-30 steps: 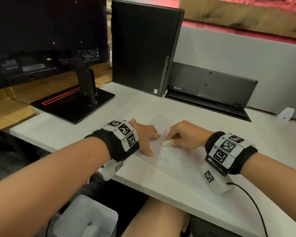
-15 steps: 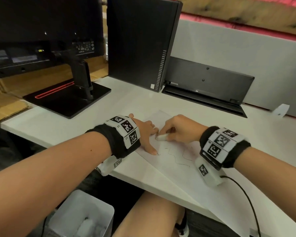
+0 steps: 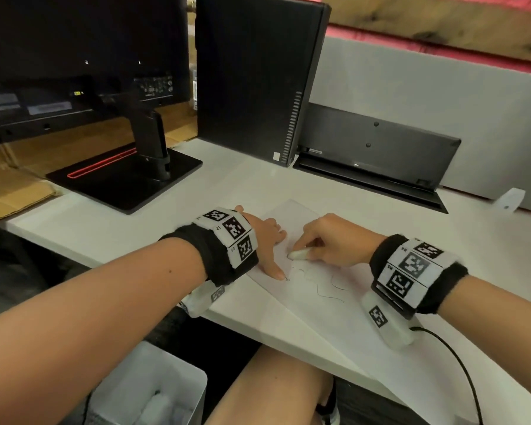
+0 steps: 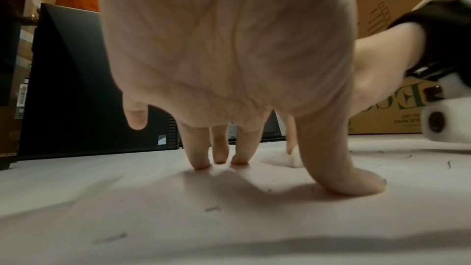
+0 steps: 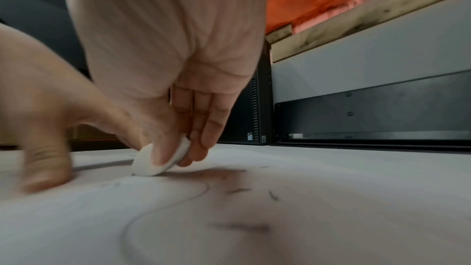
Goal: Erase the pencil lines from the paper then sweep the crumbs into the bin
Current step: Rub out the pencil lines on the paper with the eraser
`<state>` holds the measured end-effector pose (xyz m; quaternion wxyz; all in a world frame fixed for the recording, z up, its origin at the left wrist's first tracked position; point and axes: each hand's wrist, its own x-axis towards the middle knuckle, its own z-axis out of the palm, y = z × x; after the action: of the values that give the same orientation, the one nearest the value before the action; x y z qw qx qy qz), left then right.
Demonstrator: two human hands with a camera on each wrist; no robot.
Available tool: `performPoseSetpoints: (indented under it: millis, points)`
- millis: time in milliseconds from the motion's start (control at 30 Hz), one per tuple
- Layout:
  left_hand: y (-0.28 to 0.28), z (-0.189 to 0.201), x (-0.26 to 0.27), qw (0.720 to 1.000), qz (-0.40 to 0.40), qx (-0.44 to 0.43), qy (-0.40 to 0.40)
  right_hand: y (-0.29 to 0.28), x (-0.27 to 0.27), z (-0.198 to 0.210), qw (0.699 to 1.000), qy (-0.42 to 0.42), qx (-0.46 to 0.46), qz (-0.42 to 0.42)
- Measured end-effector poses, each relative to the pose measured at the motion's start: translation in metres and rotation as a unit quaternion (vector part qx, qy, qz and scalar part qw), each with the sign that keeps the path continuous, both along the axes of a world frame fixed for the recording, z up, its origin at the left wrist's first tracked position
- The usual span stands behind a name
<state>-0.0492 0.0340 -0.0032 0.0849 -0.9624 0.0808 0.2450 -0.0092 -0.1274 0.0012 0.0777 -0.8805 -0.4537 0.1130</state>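
I judge the erasing partway done: pencil lines [image 3: 325,288] remain on the paper [image 3: 298,213] just nearside of the eraser [image 3: 299,255], crumbs [image 5: 238,190] lie unswept, and the bin [image 3: 154,384] waits below. My right hand [image 3: 334,240] pinches the eraser, its long axis pointing toward my left hand [image 3: 265,240], which presses flat, fingers spread, on the paper.
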Motion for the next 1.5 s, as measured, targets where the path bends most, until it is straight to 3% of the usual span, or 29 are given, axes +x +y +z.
performPoseSetpoints:
  millis: [167,367,567,700,867,1033,1267,1500]
  points:
    - [0.0,0.001,0.0,1.0,-0.009,-0.002,-0.007,-0.022,-0.022,0.0,0.998,0.045,-0.023,0.042]
    - [-0.002,0.001,-0.002,1.0,-0.006,0.002,-0.007,-0.004,0.005,0.001,1.0,0.013,0.018,-0.019]
    - [-0.005,0.003,-0.001,1.0,-0.013,0.009,-0.007,-0.026,-0.022,-0.002,0.999,0.041,-0.013,0.015]
    - [-0.007,0.006,-0.002,1.0,-0.01,0.013,0.002,-0.015,-0.008,0.003,1.0,0.016,0.018,-0.017]
    - [-0.008,0.006,-0.003,1.0,-0.006,0.016,0.001,-0.021,-0.011,0.0,1.0,0.014,-0.016,-0.011]
    - [-0.006,0.006,-0.004,1.0,-0.014,0.004,0.006,-0.029,-0.019,-0.003,1.0,0.02,-0.006,-0.018]
    - [0.003,0.002,-0.002,0.995,-0.05,-0.054,-0.063,-0.014,-0.002,-0.001,0.997,0.004,0.008,-0.077]
    - [0.002,0.0,-0.01,0.997,-0.026,-0.061,-0.042,-0.006,-0.003,-0.003,0.998,-0.005,0.015,-0.057]
